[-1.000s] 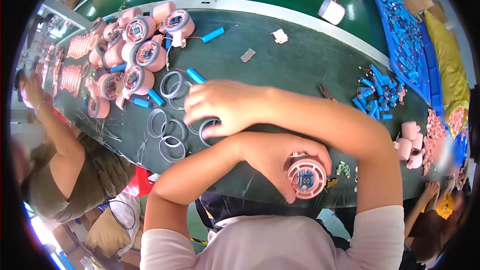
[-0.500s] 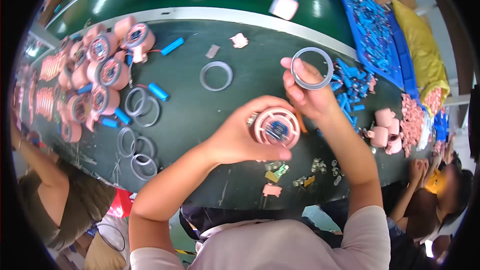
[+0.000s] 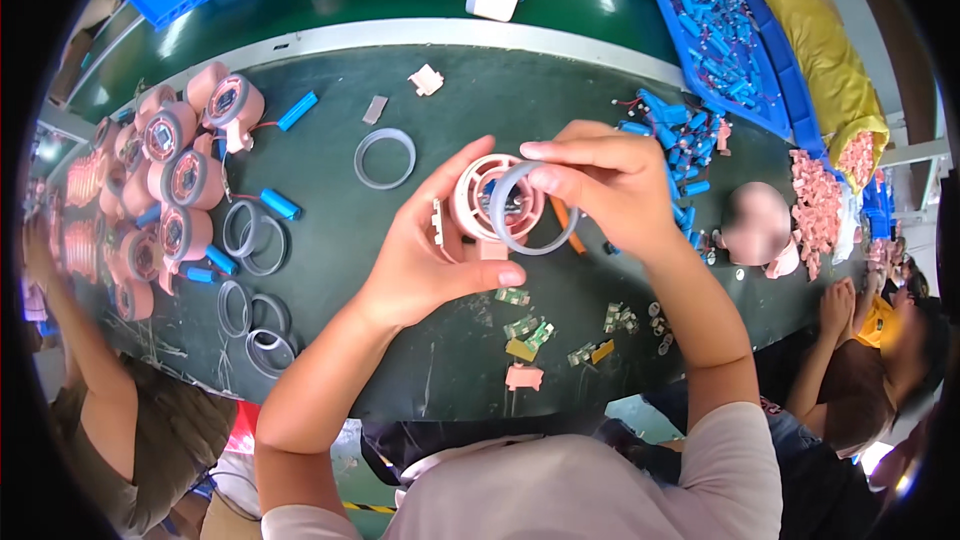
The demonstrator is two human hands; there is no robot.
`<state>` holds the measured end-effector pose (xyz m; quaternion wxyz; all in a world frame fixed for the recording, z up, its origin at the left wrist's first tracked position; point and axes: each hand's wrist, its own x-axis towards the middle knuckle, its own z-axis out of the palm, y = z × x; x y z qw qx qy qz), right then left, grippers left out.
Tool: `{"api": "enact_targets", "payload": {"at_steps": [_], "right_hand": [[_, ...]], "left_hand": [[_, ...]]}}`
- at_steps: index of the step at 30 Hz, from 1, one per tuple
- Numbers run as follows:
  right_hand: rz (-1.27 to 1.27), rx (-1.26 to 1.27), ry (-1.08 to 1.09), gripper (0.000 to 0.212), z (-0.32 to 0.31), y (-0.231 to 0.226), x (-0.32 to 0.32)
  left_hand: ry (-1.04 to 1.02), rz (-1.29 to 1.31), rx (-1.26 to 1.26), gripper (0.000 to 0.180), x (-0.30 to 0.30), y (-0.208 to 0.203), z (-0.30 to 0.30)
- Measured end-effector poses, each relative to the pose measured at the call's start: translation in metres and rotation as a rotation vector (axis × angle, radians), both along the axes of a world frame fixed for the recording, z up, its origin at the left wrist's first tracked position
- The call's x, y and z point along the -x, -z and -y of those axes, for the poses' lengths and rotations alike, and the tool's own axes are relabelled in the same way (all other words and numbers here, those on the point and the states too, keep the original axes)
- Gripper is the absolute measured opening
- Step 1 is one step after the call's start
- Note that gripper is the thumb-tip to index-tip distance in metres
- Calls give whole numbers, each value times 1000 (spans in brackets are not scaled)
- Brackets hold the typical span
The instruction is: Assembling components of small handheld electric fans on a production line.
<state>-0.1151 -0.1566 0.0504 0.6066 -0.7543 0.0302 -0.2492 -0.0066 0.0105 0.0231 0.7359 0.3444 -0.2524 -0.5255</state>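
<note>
The left hand (image 3: 415,265) is clamped around a round pink housing (image 3: 468,202), its fingers along the far left side and its thumb reaching under the near side. The housing is raised above the dark green table (image 3: 330,280), its open face up, with a blue part visible inside. The right hand (image 3: 618,190) pinches a grey ring (image 3: 503,215) at its far edge, thumb and forefinger together on the rim, so most of the ring hangs nearer than the fingertips. The ring is tilted and overlaps the right part of the housing in view; whether the two touch, I cannot tell. A loose grey ring (image 3: 386,184) lies to the left of the left hand. Small green circuit boards (image 3: 540,334) lie on the near side, and blue cylinders (image 3: 672,130) are heaped to the far right.
</note>
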Motion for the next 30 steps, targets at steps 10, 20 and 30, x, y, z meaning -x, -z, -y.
{"api": "enact_targets", "payload": {"at_steps": [10, 20, 30], "right_hand": [[265, 577, -55, 27, -18, -27, -7], [405, 757, -13, 34, -16, -28, -2], [-291, -140, -33, 40, -29, 28, 1]], "left_hand": [[24, 193, 52, 96, 3, -1, -5], [44, 279, 146, 90, 2, -3, -8], [-41, 536, -8, 69, 14, 3, -2]]}}
